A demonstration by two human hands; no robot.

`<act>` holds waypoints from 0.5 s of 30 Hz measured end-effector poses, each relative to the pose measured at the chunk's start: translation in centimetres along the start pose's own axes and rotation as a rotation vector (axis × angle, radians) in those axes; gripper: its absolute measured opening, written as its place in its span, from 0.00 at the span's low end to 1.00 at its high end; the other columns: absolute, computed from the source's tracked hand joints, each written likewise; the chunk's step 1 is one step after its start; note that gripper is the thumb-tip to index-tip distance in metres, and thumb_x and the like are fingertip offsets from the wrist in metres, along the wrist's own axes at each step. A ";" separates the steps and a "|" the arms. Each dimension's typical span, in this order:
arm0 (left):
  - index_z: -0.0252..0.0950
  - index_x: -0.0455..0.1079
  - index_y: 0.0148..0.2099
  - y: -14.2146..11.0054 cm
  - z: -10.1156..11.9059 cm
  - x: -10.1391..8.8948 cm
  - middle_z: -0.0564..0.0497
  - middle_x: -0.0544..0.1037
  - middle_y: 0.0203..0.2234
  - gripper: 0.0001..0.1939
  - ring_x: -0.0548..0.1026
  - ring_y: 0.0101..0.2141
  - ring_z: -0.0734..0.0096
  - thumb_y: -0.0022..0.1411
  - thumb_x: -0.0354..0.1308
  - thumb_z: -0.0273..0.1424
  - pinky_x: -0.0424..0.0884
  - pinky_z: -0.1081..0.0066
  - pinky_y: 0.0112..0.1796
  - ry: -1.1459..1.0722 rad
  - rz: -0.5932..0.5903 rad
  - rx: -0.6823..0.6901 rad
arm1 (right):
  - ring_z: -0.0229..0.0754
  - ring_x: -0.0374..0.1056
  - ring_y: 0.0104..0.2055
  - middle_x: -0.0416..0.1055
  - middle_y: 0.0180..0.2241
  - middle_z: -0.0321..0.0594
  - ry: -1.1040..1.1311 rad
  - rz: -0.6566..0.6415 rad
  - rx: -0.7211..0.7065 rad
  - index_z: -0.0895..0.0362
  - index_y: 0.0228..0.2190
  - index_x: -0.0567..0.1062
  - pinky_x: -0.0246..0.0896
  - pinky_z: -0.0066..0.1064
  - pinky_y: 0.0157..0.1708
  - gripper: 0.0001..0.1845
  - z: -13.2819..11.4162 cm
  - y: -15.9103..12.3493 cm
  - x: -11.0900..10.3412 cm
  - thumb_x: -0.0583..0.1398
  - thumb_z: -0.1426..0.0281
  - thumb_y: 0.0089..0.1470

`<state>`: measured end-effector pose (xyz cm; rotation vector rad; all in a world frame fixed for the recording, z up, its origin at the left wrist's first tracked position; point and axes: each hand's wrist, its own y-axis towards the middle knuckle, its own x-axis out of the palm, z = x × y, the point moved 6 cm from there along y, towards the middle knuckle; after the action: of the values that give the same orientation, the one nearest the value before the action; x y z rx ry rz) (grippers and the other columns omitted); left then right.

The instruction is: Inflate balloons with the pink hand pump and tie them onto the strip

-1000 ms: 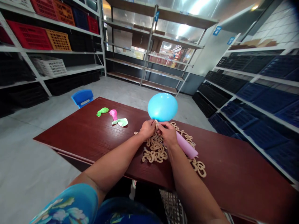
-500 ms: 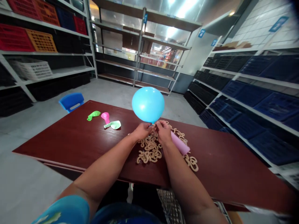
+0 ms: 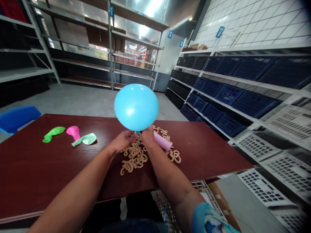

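My right hand (image 3: 148,136) pinches the inflated light-blue balloon (image 3: 136,106) by its neck (image 3: 138,131), above the desk (image 3: 206,145) and a pile of beige curly pieces (image 3: 134,157). My left hand (image 3: 124,141) bends just beside it (whether it grips anything, I can't tell).

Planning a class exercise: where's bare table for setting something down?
Right of the tan loops to the table's right edge; between the green balloon and left forearm. Crowded: around left hand, right hand, loops and pink roll.
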<state>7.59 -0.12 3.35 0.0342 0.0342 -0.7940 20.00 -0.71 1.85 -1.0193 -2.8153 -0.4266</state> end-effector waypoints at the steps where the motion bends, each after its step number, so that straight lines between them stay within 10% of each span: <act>1: 0.34 0.68 0.37 -0.1 0.0 0.1 0.57 0.59 0.14 0.12 0.51 0.15 0.82 0.54 0.56 0.36 0.46 0.77 0.17 -0.029 -0.036 -0.016 | 0.38 0.62 0.29 0.69 0.24 0.34 -0.015 0.015 -0.022 0.54 0.29 0.68 0.59 0.30 0.29 0.11 0.0 0.0 -0.1 0.58 0.63 0.41; 15: 0.34 0.61 0.32 1.1 -0.7 -2.0 0.62 0.53 0.13 0.12 0.47 0.13 0.87 0.48 0.61 0.30 0.40 0.81 0.14 -0.623 -0.061 -0.088 | 0.31 0.56 0.18 0.63 0.21 0.29 0.041 -0.101 0.122 0.55 0.26 0.65 0.52 0.23 0.18 0.11 0.7 -0.3 1.1 0.54 0.60 0.47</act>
<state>6.93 2.07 2.71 -0.2989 -0.5213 -0.8353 18.98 -0.09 1.37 -0.8386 -2.8245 -0.2785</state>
